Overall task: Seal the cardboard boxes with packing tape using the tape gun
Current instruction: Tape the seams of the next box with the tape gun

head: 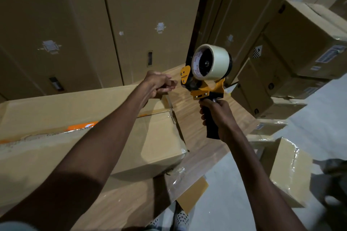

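Closed cardboard box (150, 137) below both hands; right hand (218, 116) grips tape gun (206, 73); left hand (159, 84) seemingly pinches its tape end.

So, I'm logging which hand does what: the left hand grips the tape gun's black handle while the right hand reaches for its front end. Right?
Not quite: the hands are swapped. The head view shows the right hand gripping the tape gun by its black handle, while the left hand reaches for its front end.

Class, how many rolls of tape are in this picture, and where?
1: a clear tape roll mounted on the yellow tape gun gripped by the right hand. Others may be hidden among the boxes.
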The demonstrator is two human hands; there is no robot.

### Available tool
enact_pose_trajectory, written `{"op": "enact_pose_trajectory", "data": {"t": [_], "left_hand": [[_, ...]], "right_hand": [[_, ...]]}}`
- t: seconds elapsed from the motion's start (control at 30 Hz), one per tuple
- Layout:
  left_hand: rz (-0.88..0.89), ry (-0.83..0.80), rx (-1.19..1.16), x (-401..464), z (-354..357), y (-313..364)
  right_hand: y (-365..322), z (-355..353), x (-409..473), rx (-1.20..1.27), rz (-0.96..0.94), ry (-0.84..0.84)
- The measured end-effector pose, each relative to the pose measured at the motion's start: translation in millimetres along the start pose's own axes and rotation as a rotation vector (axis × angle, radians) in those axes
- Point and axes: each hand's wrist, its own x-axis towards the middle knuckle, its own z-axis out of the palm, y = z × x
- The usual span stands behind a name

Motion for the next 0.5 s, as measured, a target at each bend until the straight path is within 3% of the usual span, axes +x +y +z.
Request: {"op": "enact_pose_trajectory", "data": {"t": [0.23, 0.5], "left_hand": [[0.181, 0.181, 0.249, 29, -21, 17], [0.275, 0.136, 0.424, 56, -13, 6]], "right_hand": [[9, -7, -15, -0.019, -0.003, 0.011], [36, 13, -29, -0.059, -0.009, 0.080]]}}
